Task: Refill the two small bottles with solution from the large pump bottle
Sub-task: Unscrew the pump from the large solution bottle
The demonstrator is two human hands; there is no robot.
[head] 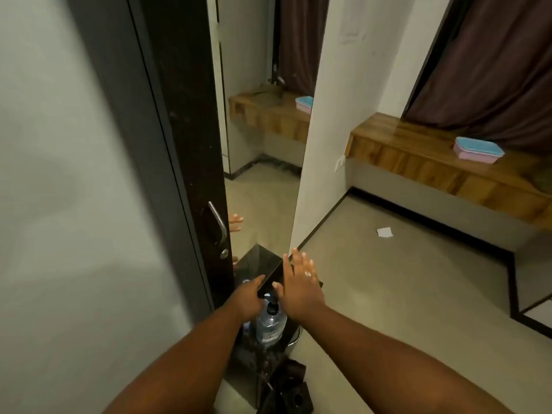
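We look down past both forearms at a narrow corner where a dark door with a metal handle meets a mirror. At about six o'clock from the centre of the view, the large pump bottle stands upright on a dark glossy surface, its black pump head just under our hands. The bottle is clear with a label low on its side. Faint blue shapes show at its nine o'clock side, partly hidden by the left wrist; we cannot tell what they are.

Our left hand reaches in from seven o'clock, its grip curled near the dark edge above the pump; whether it is clamped on anything we cannot tell. Our right hand comes in from five o'clock, its grip apart, fingers spread flat and a ring on one finger, the thumb close to the pump head.

Fingertips are reflected in the mirror. At two o'clock a wooden ledge carries a pink and blue box, below a dark curtain. A scrap of paper lies on the floor.
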